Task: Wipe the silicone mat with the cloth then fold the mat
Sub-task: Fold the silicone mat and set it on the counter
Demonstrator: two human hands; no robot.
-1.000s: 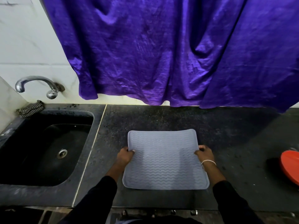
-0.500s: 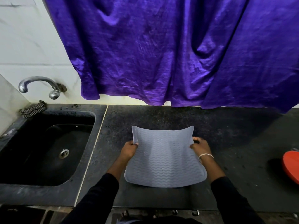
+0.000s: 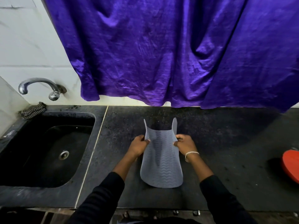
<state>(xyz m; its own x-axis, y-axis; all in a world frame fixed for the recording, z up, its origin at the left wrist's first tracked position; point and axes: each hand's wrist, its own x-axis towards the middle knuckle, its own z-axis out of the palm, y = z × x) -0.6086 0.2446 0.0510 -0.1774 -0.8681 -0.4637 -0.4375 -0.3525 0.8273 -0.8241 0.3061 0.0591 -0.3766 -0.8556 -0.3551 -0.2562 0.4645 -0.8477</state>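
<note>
Gripping the left edge of the mat [image 3: 161, 162] with the left hand [image 3: 139, 145], fingers curled round it. Same on the right edge with the right hand [image 3: 183, 144], thin bracelet [image 3: 191, 153] at that wrist. Both fists tight on the mat, nothing else held.

Holding the two side edges raised and drawn near each other, not touching. Bent into a trough that way, ridged wavy face inward, far corners poking up like two ears. Near end down on the bench [image 3: 226, 143], or just above it; hard to tell.

Held so, most likely, to bring left side onto right for a lengthwise fold. Gripped around mid-edge, probably to keep both halves even. So: fold step in hand, not yet closed.

Probably done with wiping: checked cloth [image 3: 32, 109] bunched at the back corner of the sink [image 3: 48, 151], under the tap [image 3: 40, 88], well apart from the mat. Cannot confirm from here.

Next, as a guess: close the gap, match the edges, press flat on the bench. Likely springy, so liable to flop open if let go early.

Further out: purple curtain [image 3: 161, 54] hanging over the white tiled wall behind the bench. Red round thing [image 3: 290, 167] cut off at the right border, well apart from the mat.
</note>
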